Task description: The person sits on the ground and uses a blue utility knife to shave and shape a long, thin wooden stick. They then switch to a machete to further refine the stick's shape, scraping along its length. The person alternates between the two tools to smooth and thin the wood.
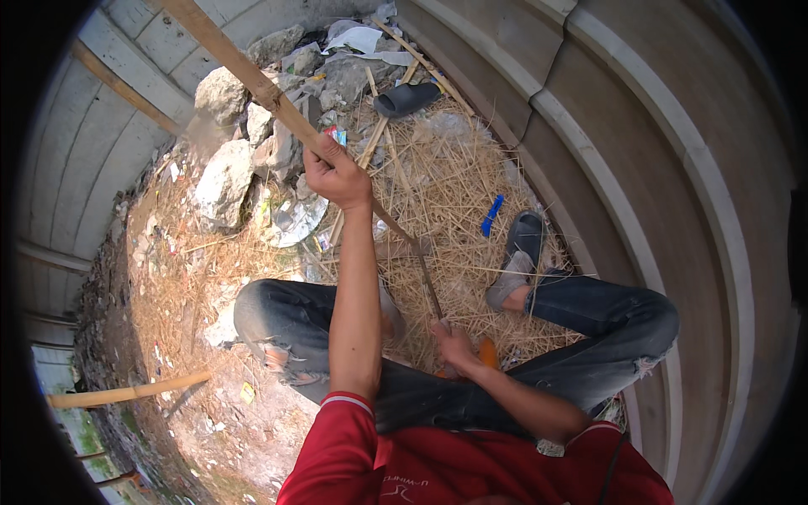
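My left hand [338,175] is wrapped round a long, pale wooden pole [244,71], which looks like split bamboo. The pole slants from the top of the view down toward my lap. Low over my lap, my right hand [455,347] is closed round the grip of a long, thin, dark-bladed knife [428,282]. Its blade points away from me and meets the pole's lower end; whether it cuts into the wood I cannot tell. Beside my right hand shows an orange object [488,352], partly hidden by the wrist. Thin pale strips [459,181] litter the ground between my feet.
Large rocks [225,181] lie ahead on the left, with scraps of litter around them. A loose dark slipper [407,99] rests beyond the strips. Near my right foot is a blue piece [492,215]. A ribbed metal wall [640,168] curves along the right.
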